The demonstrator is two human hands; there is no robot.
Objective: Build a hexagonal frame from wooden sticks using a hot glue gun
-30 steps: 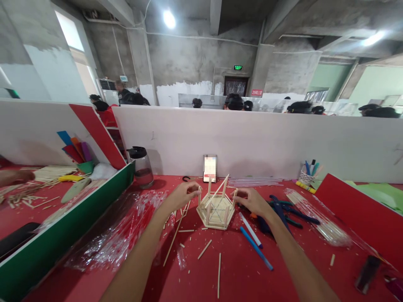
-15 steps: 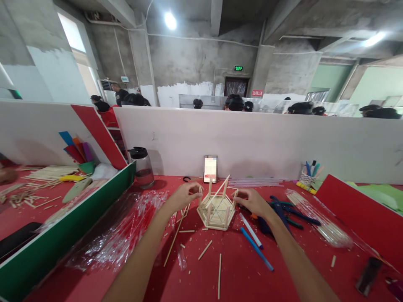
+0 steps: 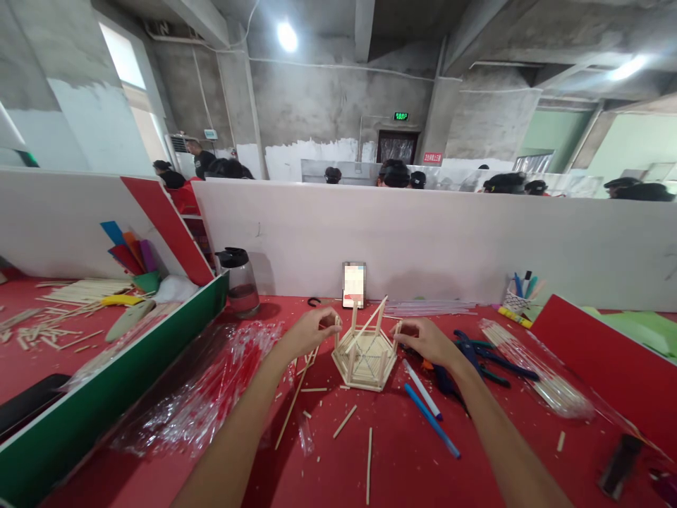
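A hexagonal frame built from wooden sticks (image 3: 366, 382) rests on the red table in front of me, with upright posts at its corners. One long stick (image 3: 369, 326) leans diagonally across it, its top rising at the far right. My left hand (image 3: 318, 330) pinches the left corner post between thumb and fingertips. On the opposite side, my right hand (image 3: 423, 340) has its fingers closed on the right corner post. Thin dark lines cross on the frame's slatted floor.
A phone (image 3: 354, 286) stands against the white partition. Loose sticks (image 3: 345, 421) and crumbs lie nearby. Two pens (image 3: 431, 420) and pliers (image 3: 479, 353) are at right, beside bagged sticks (image 3: 539, 370). Plastic packaging (image 3: 204, 388), a jug (image 3: 240, 286) and a green divider (image 3: 132, 360) stand left.
The stick frame has shifted very slightly, with both hands still on its posts. Another person's hand at the far left edge has gone out of view.
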